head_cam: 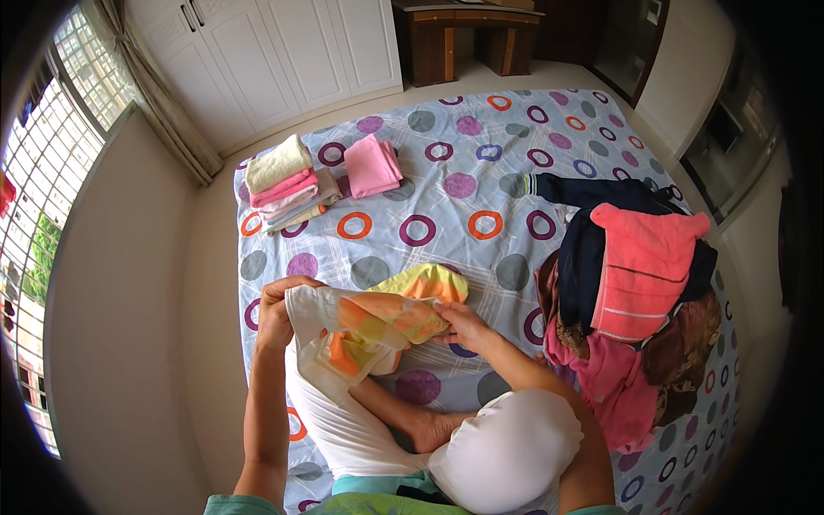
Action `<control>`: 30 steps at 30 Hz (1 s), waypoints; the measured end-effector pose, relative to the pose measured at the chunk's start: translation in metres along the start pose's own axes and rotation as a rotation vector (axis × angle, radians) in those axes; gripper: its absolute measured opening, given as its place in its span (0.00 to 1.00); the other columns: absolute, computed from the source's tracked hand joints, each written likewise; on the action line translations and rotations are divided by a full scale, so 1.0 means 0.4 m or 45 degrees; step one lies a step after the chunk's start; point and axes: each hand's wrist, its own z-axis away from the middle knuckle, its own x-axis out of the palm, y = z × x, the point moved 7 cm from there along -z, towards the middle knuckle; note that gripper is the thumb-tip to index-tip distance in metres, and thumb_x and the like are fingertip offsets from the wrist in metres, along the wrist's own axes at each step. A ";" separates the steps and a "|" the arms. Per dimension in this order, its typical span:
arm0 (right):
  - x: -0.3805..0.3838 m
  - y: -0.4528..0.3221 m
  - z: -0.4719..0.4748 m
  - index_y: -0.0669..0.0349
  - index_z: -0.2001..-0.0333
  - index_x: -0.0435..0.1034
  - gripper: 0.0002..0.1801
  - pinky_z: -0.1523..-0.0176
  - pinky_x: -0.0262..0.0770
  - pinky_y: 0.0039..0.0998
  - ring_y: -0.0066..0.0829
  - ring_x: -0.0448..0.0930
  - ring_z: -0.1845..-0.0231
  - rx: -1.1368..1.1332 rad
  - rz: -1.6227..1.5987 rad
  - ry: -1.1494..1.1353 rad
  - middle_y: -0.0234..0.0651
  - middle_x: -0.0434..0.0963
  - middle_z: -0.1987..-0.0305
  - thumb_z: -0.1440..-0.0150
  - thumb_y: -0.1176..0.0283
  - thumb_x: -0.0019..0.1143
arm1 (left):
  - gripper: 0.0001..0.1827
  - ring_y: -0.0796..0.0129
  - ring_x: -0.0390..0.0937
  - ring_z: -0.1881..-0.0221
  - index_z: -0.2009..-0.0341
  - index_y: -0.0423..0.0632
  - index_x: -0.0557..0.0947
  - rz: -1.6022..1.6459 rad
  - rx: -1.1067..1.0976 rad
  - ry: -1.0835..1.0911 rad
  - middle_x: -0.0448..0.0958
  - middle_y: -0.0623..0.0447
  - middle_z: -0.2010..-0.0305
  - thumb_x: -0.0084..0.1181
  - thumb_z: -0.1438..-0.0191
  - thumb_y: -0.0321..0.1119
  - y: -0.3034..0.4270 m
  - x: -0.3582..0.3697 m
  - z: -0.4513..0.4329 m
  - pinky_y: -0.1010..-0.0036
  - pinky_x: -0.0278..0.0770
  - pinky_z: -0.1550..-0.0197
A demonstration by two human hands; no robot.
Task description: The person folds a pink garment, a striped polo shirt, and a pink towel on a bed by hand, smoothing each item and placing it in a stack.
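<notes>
A thin cloth with orange, yellow and white patches (373, 315) is stretched out between my two hands, above my crossed legs. My left hand (277, 315) grips its white corner. At the other end, my right hand (462, 327) pinches the cloth's edge. Part of the cloth lies on the patterned bedsheet (418, 230) beyond my hands. Farther off at the left is a stack of folded towels (283, 183), cream on top with pink and white below. Beside that stack lies a folded pink cloth (372, 167).
To the right, a loose heap holds a coral towel (644, 277), a dark navy garment (579, 257), pink cloth (605, 380) and brown patterned fabric (682, 341). White cabinets (309, 51) and a wooden desk (431, 45) stand beyond the bed. A barred window (51, 161) is at the left.
</notes>
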 end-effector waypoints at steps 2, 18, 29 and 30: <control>0.018 0.016 0.012 0.57 0.57 0.62 0.15 0.60 0.70 0.27 0.24 0.73 0.63 0.068 -0.130 -0.089 0.31 0.70 0.63 0.48 0.64 0.44 | 0.08 0.68 0.74 0.74 0.72 0.36 0.77 0.022 0.009 0.002 0.75 0.46 0.72 0.45 0.57 0.19 -0.002 -0.002 0.000 0.77 0.73 0.70; -0.105 -0.226 0.112 0.68 0.61 0.64 0.14 0.57 0.66 0.22 0.24 0.71 0.63 -0.857 -0.429 0.127 0.35 0.70 0.66 0.54 0.81 0.50 | 0.08 0.70 0.73 0.75 0.70 0.37 0.76 0.046 0.029 0.088 0.75 0.49 0.74 0.43 0.54 0.21 -0.025 -0.051 -0.012 0.78 0.73 0.71; -0.110 -0.295 0.146 0.67 0.77 0.71 0.05 0.68 0.68 0.26 0.29 0.74 0.75 -1.067 0.888 0.671 0.40 0.73 0.71 0.60 0.76 0.53 | 0.08 0.73 0.72 0.73 0.70 0.38 0.77 0.069 -0.039 0.126 0.74 0.52 0.73 0.46 0.56 0.21 -0.035 -0.043 -0.037 0.79 0.71 0.70; -0.117 -0.292 0.125 0.67 0.74 0.71 0.07 0.65 0.68 0.28 0.33 0.74 0.71 -0.939 1.182 0.704 0.41 0.72 0.68 0.61 0.76 0.53 | 0.08 0.73 0.72 0.73 0.70 0.39 0.77 0.017 -0.068 0.091 0.74 0.53 0.73 0.46 0.56 0.22 -0.042 -0.025 -0.041 0.80 0.70 0.69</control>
